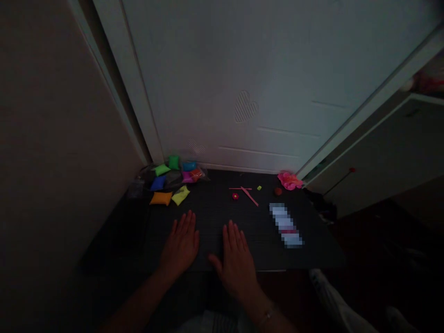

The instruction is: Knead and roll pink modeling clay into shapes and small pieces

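My left hand point(180, 245) lies flat on the dark table point(208, 212), palm down, its fingers stretched out and holding nothing. Beyond its fingertips are a yellow packet point(181, 195) and an orange packet point(161, 198). My right hand point(237, 259) also rests flat on the tabletop, thumb out to the side, with nothing in it. Farther back from it sit a small red flower shape with a pale centre point(235, 196), a pink flat tool point(249, 196) and a thin pink stick point(237, 188) touching that tool.
Several coloured packets, among them a blue one point(158, 183) and a green one point(174, 162), lie back left. A pixelated phone-shaped object point(286, 226) is at right, near a brown lump point(278, 191) and a pink ruffled item point(290, 181). A white panel point(208, 92) borders the back edge.
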The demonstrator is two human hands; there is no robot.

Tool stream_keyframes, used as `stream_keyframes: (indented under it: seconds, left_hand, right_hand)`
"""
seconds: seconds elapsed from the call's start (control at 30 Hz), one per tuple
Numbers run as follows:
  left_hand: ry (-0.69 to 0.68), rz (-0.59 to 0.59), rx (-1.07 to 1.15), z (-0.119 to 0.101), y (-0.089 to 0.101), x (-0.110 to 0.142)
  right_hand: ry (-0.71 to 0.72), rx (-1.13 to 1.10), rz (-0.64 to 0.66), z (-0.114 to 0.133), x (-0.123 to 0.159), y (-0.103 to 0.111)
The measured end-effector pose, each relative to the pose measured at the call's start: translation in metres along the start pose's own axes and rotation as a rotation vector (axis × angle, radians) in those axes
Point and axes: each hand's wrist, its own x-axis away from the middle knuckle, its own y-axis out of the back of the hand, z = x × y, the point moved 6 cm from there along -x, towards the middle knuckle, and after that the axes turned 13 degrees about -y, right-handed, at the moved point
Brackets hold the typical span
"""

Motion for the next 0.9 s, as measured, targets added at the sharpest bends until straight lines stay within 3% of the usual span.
stream_keyframes:
  seconds: [0.07,0.2,0.27,0.33,0.47,0.53,0.6,0.7,0.77,0.83,0.9]
  left_hand:
    - [-0.005,-0.005,-0.038,0.0,0.0,-0.001]
    - [-0.01,0.006,-0.063,0.0,0.001,-0.001]
    - [-0.01,0.015,-0.064,0.0,0.002,-0.001]
    - [-0.009,0.016,-0.069,0.0,0.003,0.0]
    - [-0.02,0.001,-0.076,-0.001,0.002,0.0]
    - [-0.024,-0.006,-0.075,-0.001,0.001,0.0]
    - [-0.022,-0.008,-0.073,-0.001,0.0,0.0]
    - [-0.02,-0.008,-0.064,0.0,0.001,-0.001]
    - [-0.018,-0.006,-0.058,0.0,0.002,-0.001]
    - [-0.012,0.002,-0.056,0.0,0.002,-0.001]
    - [-0.009,0.003,-0.058,0.0,0.001,-0.001]
  right_hand:
    - [0.006,0.003,-0.008,0.001,-0.007,0.001]
    - [-0.01,0.019,0.018,0.007,-0.084,0.003]
    - [-0.035,0.026,0.026,0.008,-0.105,0.003]
    - [-0.021,0.026,0.034,0.007,-0.093,0.003]
    - [0.009,0.012,0.04,-0.003,-0.016,0.0]
    - [0.018,0.009,0.032,-0.004,0.0,-0.001]
    - [0.003,0.01,0.037,-0.003,-0.018,0.001]
    - [-0.051,0.021,0.035,0.0,-0.078,0.004]
    - [-0.087,0.03,0.031,0.001,-0.102,0.005]
    - [-0.071,0.03,0.027,0.001,-0.092,0.004]
    - [-0.04,0.023,0.019,0.0,-0.055,0.003]
